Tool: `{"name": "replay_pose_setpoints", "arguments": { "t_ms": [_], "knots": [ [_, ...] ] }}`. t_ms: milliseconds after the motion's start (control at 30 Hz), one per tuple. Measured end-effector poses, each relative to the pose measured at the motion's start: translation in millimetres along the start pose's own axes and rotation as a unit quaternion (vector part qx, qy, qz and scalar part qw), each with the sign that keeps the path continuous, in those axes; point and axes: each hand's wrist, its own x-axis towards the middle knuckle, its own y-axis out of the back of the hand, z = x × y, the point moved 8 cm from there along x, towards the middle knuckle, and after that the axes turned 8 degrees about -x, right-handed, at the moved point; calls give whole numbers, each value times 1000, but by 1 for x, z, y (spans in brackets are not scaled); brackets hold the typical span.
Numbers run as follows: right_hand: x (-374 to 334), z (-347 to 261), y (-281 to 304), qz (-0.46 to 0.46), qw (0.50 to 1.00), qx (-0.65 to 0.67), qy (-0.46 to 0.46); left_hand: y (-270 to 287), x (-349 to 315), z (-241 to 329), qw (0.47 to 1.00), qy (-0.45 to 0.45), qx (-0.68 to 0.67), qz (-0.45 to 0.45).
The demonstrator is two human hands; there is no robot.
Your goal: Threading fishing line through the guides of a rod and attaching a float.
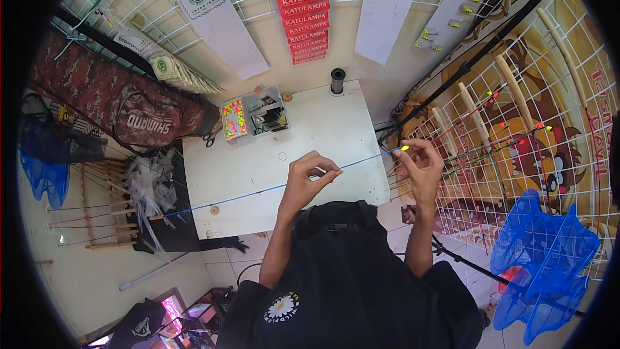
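A thin blue fishing rod (252,193) slants over the white table, its far left end toward a wooden handle (157,217) and its thin end rising to the right. My left hand (307,181) is over the table's front part, thumb and forefinger pinched together right beside the rod. Whether they grip the rod or a fine line is too small to tell. My right hand (423,171), off the table's right edge, pinches a small bright yellow float (405,148) at the rod's thin end.
On the white table (323,116) stand a clear box (274,100) of packets, a tub of colourful floats (234,120), a dark line spool (337,81) and scissors (208,139). Rods hang on the right wire grid (516,155), near blue nets (542,258). A camouflage bag (123,97) hangs left.
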Motion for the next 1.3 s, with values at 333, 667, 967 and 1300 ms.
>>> {"name": "replay_pose_setpoints", "arguments": {
  "t_ms": [333, 667, 967, 1300],
  "knots": [
    [8, -60, -2, -66, 934, -297, 186, 0, 2, -1, 1000, 8, 11, 1],
    [16, -63, -12, -168, 913, -318, 194, 1, 4, -9, 999, 38, -8, -20],
    [12, -68, -16, -151, 892, -344, 250, 1, 5, -10, 999, 30, 18, -28],
    [16, -46, -13, -120, 952, -246, 139, -2, 5, -6, 998, 36, 40, -38]
  ]
}}
